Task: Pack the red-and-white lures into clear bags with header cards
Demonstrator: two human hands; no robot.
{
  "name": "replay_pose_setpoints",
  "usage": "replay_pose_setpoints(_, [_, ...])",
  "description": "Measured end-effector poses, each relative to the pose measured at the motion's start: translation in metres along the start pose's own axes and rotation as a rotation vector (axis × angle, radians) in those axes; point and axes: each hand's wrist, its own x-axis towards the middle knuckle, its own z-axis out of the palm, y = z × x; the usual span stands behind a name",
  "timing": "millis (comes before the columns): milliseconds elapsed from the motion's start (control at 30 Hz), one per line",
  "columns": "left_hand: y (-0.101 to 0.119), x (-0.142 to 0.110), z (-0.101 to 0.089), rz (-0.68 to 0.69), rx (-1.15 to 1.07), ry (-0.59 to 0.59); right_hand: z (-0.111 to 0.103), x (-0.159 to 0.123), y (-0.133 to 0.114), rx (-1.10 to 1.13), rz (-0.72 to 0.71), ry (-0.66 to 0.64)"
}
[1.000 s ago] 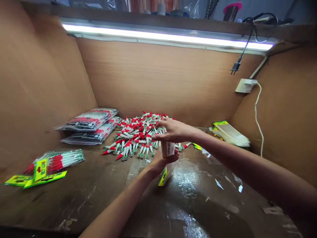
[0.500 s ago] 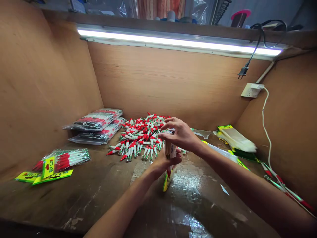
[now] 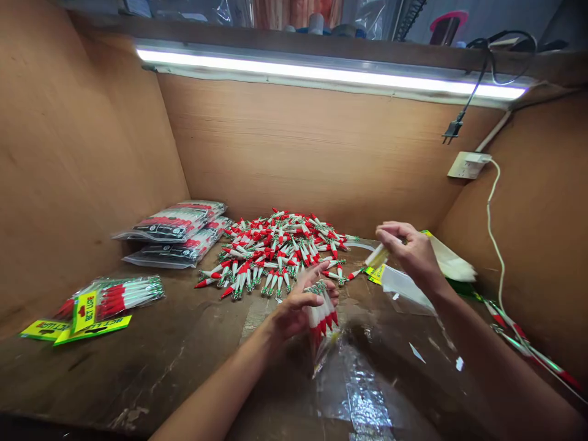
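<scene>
Fingers (image 3: 313, 299) of the left hand (image 3: 291, 310) are clamped on a clear bag (image 3: 321, 354) of red-and-white lures (image 3: 322, 315) over the table (image 3: 184, 380); the right hand (image 3: 416, 254) pinches a pale piece (image 3: 375, 257), hard to make out; loose lures (image 3: 280, 242) heap behind; filled packets (image 3: 131, 295) lie left; that right hand partly hides plastic sleeves (image 3: 452, 260).

Head view: worn above, looking forward and down
Near: scuffed dark-brown tabletop (image 3: 184, 367), close below
Far: flat tan wooden panel (image 3: 294, 147), nearly head-on
</scene>
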Motion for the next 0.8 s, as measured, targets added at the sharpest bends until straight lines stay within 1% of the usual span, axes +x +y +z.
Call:
replay_pose_setpoints(67, [0.000,0.000,-0.001,-0.008,-0.085,-0.005,-0.003,-0.019,0.039,-0.169,0.090,-0.122])
replay_pose_setpoints(100, [0.000,0.000,-0.001,-0.009,-0.111,-0.001,-0.002,-0.031,0.053,-0.242,0.100,-0.182])
replay_pose_setpoints(133, [0.000,0.000,-0.001,-0.006,-0.127,0.007,0.000,-0.044,0.062,-0.302,0.077,-0.182])
replay_pose_setpoints(167, [0.000,0.000,0.000,-0.006,-0.136,0.015,0.004,-0.058,0.065,-0.330,0.053,-0.151])
replay_pose_setpoints(200, [-0.001,0.000,0.000,-0.008,-0.139,0.021,0.008,-0.072,0.063,-0.310,0.034,-0.137])
replay_pose_setpoints(233, [-0.002,0.000,0.001,-0.015,-0.140,0.026,0.013,-0.085,0.055,-0.239,0.021,-0.180])
replay_pose_setpoints(267, [-0.003,0.000,0.001,-0.024,-0.140,0.030,0.017,-0.096,0.043,-0.132,0.019,-0.284])
replay_pose_setpoints(300, [-0.005,0.000,0.001,-0.035,-0.141,0.033,0.021,-0.105,0.028,-0.038,0.008,-0.346])
replay_pose_setpoints(333, [-0.007,0.000,0.000,-0.049,-0.144,0.035,0.024,-0.109,0.012,0.023,-0.031,-0.376])
replay_pose_setpoints(400, [-0.012,0.002,-0.002,-0.080,-0.164,0.037,0.028,-0.108,-0.018,0.107,-0.152,-0.429])
replay_pose_setpoints(467, [-0.017,0.005,-0.004,-0.111,-0.198,0.030,0.031,-0.098,-0.038,0.181,-0.246,-0.510])
replay_pose_setpoints(533, [-0.021,0.007,-0.006,-0.143,-0.221,0.020,0.037,-0.086,-0.048,0.231,-0.308,-0.605])
replay_pose_setpoints(600, [-0.024,0.009,-0.006,-0.167,-0.211,0.011,0.045,-0.078,-0.050,0.245,-0.338,-0.675])
replay_pose_setpoints(700, [-0.023,0.010,-0.003,-0.168,-0.183,0.019,0.055,-0.074,-0.048,0.242,-0.306,-0.712])
replay_pose_setpoints(800, [-0.022,0.010,-0.001,-0.177,-0.162,0.007,0.060,-0.074,-0.049,0.238,-0.262,-0.729])
